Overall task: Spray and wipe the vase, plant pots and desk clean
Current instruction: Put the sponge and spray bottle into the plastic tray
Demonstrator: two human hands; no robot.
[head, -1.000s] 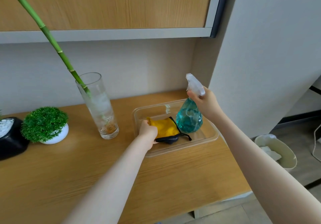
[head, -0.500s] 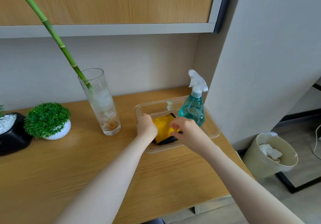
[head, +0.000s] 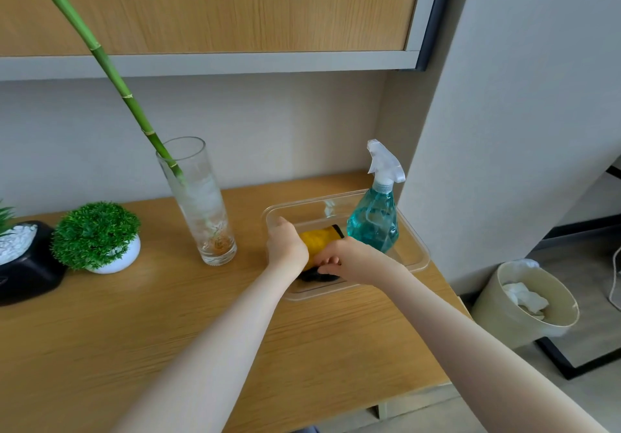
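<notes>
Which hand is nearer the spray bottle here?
Right. The right hand is in the clear tray, just in front of the spray bottle, on the yellow cloth. The left hand is farther left, at the tray's left rim.

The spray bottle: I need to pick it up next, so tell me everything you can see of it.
The spray bottle stands upright in the far right part of the clear plastic tray on the wooden desk. Its body is translucent teal plastic, bulbous and faceted, narrowing to a neck with a whitish trigger head whose nozzle points left. Neither hand holds it: the right hand is at the yellow cloth just in front of it, and the left hand rests at the tray's left rim.
</notes>
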